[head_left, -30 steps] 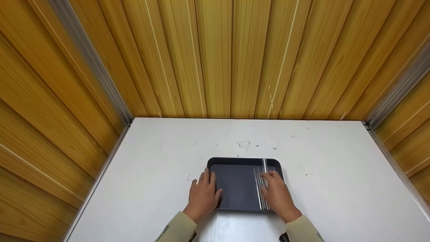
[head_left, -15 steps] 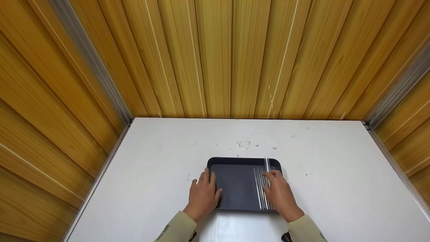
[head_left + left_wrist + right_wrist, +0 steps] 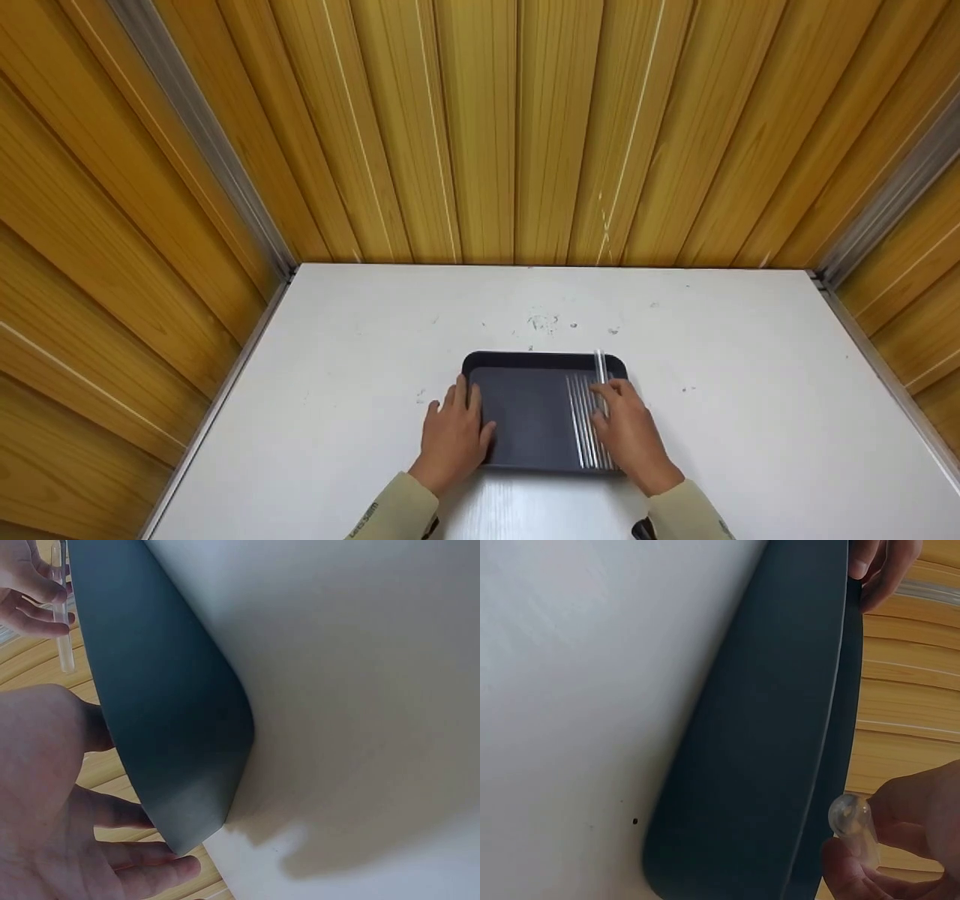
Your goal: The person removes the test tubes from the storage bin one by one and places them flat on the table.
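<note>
Right hand pinches a clear, glassy cylindrical tube over the dark rectangular tray at 3 o'clock; left hand, fingers spread, braces 9 o'clock. Probably placing: gentle lowering needed.

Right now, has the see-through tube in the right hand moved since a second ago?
Yes. In the head view, the clear tube held by the right hand has shifted a little rightward, nearer the right wall of the dark tray.
</note>
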The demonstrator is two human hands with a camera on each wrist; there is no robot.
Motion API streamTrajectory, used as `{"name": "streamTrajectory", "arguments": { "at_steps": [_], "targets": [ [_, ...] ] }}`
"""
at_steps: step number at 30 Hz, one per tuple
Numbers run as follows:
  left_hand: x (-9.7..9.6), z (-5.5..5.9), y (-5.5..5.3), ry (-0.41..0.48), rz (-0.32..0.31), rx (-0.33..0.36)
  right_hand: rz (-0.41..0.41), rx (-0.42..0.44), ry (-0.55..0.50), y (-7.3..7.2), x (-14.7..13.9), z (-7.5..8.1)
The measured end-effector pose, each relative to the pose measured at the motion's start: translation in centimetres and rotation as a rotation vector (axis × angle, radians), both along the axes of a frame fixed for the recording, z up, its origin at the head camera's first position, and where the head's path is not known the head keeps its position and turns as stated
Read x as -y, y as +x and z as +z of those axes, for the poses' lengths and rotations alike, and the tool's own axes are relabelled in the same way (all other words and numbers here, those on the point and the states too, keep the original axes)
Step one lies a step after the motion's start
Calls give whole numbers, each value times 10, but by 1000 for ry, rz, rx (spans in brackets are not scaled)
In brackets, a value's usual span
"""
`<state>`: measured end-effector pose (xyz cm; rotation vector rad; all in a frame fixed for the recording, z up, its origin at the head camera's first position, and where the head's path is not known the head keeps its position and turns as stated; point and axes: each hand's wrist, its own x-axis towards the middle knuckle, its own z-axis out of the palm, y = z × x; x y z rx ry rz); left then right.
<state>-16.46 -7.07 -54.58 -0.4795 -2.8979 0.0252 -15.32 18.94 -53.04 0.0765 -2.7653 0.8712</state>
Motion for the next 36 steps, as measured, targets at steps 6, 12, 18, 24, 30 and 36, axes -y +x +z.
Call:
{"name": "streamTrajectory", "arguments": {
  "at_steps": [6, 12, 18, 24, 30, 36],
  "targets": [
    [0, 0, 1, -11, -1, -9, -7, 16, -7, 1, -3, 0],
    [-1, 0, 1, -4, -3, -14, -6, 17, -3, 2, -5, 1],
    [-1, 0, 1, -3, -7, -25, -4, 22, 6, 5, -7, 3],
    [-1, -3, 0, 14, -6, -25, -7, -13, 11, 6, -9, 3],
    [-1, -3, -1, 26, 2, -9, -20, -16, 5, 5, -12, 2],
    [-2, -2, -1, 17, 0, -14, -26, 3, -4, 5, -15, 2]
  ]
}}
